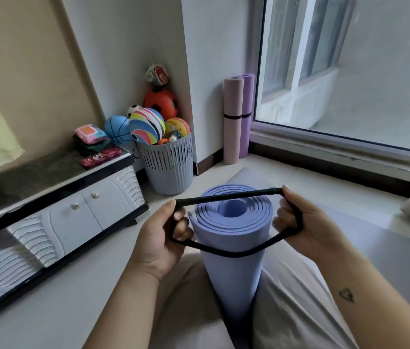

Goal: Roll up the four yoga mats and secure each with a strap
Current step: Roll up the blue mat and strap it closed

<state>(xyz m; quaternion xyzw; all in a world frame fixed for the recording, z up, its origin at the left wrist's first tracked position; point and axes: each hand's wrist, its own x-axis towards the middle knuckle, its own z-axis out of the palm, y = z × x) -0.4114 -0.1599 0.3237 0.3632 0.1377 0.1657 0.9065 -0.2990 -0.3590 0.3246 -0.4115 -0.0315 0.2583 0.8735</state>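
A rolled blue-purple yoga mat [231, 248] stands upright between my knees. A black elastic strap [226, 254] is stretched into a wide loop around its top end. My left hand [158, 243] grips the loop's left side with curled fingers. My right hand [304, 227] pulls the loop's right side, fingers hooked through it. Two rolled mats, a pink mat [233, 122] and a purple mat [247, 112], stand against the far wall, each with a black strap around its middle. Another flat mat [256, 176] lies on the floor behind the roll.
A grey basket [168, 167] full of balls stands by the wall corner. A low white cabinet [73, 212] with a dark top runs along the left. A large window [350, 71] fills the right side, and its sill runs down the right.
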